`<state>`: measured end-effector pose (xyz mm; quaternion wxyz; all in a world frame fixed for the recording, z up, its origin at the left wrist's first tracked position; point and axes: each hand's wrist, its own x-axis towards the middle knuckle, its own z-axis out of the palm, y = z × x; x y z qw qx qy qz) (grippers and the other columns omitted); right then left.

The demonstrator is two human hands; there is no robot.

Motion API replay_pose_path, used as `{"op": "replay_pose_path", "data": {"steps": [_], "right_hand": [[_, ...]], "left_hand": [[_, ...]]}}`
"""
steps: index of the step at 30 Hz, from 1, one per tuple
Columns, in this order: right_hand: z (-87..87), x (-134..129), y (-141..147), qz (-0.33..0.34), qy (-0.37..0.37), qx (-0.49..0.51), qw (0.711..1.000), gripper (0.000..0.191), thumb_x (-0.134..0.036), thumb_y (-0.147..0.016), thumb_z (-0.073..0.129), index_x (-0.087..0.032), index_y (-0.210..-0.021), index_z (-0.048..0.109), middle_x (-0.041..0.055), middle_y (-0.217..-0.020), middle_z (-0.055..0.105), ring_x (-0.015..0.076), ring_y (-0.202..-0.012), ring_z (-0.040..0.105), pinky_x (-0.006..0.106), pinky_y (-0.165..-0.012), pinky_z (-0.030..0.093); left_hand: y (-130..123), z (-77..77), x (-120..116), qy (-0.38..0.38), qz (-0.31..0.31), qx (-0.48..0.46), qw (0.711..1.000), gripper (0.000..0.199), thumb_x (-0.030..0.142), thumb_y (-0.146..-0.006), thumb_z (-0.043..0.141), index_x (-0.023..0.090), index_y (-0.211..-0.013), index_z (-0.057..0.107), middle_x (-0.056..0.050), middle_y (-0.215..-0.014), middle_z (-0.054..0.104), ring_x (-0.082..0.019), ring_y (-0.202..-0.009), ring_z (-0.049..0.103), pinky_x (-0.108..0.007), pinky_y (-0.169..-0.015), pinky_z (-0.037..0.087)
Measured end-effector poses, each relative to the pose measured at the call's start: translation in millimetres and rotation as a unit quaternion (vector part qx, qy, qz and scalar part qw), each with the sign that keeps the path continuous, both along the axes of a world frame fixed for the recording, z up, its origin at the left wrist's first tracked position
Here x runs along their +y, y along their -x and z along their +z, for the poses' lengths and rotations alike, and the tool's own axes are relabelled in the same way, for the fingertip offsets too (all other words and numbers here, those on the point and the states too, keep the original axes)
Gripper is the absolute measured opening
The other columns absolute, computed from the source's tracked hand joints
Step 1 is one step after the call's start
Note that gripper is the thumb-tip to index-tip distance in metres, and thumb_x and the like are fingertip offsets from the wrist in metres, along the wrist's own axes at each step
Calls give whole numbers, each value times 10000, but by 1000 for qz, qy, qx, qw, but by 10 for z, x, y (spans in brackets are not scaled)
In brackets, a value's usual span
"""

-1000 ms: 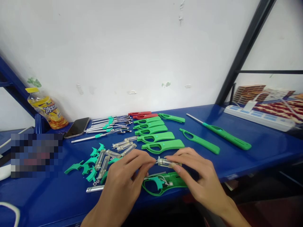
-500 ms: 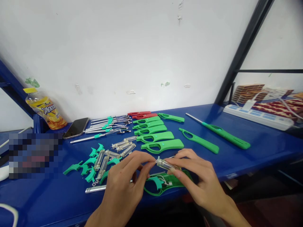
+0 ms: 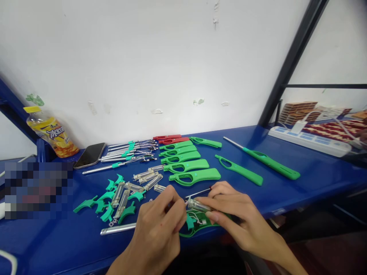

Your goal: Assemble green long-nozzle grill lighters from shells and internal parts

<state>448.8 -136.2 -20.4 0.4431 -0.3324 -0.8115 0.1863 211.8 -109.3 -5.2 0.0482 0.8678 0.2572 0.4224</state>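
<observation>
My right hand (image 3: 242, 215) pinches a clear lighter fuel tank (image 3: 197, 205) between thumb and fingers. A thin metal rod (image 3: 197, 193) with a dark red end sticks out from that hand's curled fingers. My left hand (image 3: 160, 223) is closed at the tank's left end; what its fingertips grip is hidden. Beneath both hands lies an open green lighter shell (image 3: 192, 233), with a teal trigger (image 3: 190, 222) and white wires (image 3: 197, 218) inside. A metal lighter tube (image 3: 117, 229) extends left from under my left hand.
Loose fuel tanks (image 3: 123, 202) and teal triggers (image 3: 85, 204) lie left. Behind are metal tubes with wires (image 3: 114, 152), green shells (image 3: 197, 176) and red shells (image 3: 172, 138). An assembled lighter (image 3: 272, 164), power strip (image 3: 309, 142), phone (image 3: 89, 155) and bottle (image 3: 53, 133) surround them.
My left hand's fingers have curled inward at the tank's end. The tank has shifted slightly down and left. More of the thin rod shows beside my right hand.
</observation>
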Motion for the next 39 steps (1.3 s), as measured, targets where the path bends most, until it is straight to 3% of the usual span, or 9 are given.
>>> {"op": "replay_pose_path", "data": {"steps": [7, 11, 16, 19, 24, 34, 39], "right_hand": [[-5, -9, -33, 12, 11, 0, 1000, 336, -209, -1085, 595, -261, -1391, 724, 11, -871, 745, 217, -887, 641, 418, -854, 491], [-9, -21, -12, -12, 14, 29, 999, 323, -187, -1069, 609, -265, -1349, 749, -1, -825, 750, 214, -896, 633, 388, -842, 503], [-4, -10, 19, -98, 27, 124, 987, 267, -201, -1058, 633, -321, -1236, 792, -22, -808, 743, 184, -870, 638, 309, -774, 509], [4, -6, 23, -145, 22, 167, 975, 219, -240, -1076, 606, -312, -1068, 813, -27, -759, 697, 168, -809, 628, 290, -734, 489], [5, -13, 17, -142, 38, 141, 979, 250, -264, -1079, 589, -269, -909, 772, -5, -840, 719, 180, -853, 638, 303, -755, 483], [-15, 24, 47, -168, 54, 70, 982, 268, -273, -1073, 590, -241, -842, 723, 1, -839, 720, 183, -851, 632, 318, -769, 474], [-21, 10, 51, -185, 48, 66, 979, 269, -279, -1071, 587, -242, -831, 703, -2, -827, 723, 185, -840, 638, 311, -747, 476]], "left_hand": [[-28, -48, 7, -4, -4, -16, 1000, 386, -123, -864, 411, 231, -737, 327, 28, -760, 417, -97, -642, 587, -205, -574, 486], [-8, 18, -11, 22, -1, -37, 999, 379, -99, -955, 443, 224, -764, 388, 31, -813, 550, -76, -722, 659, -164, -625, 512], [-30, 95, -33, 78, 71, -30, 994, 201, 102, -1023, 645, 297, -1046, 603, 70, -936, 717, -116, -814, 713, -209, -737, 564], [-52, 77, -44, 99, 96, 29, 990, 294, 145, -1020, 642, 350, -1224, 592, 65, -1026, 764, -190, -931, 745, -299, -770, 588], [-53, 36, -45, 146, 69, 90, 983, 396, 142, -1018, 603, 364, -1339, 541, 58, -1037, 793, -252, -992, 746, -419, -860, 593], [-39, -118, 55, 191, 29, 57, 980, 477, 19, -987, 622, 348, -1333, 614, 49, -978, 735, -217, -946, 686, -376, -859, 549], [-33, -108, 63, 151, 11, 67, 986, 339, 52, -1033, 573, 247, -1284, 691, -13, -1024, 721, -223, -941, 671, -373, -838, 546]]}}
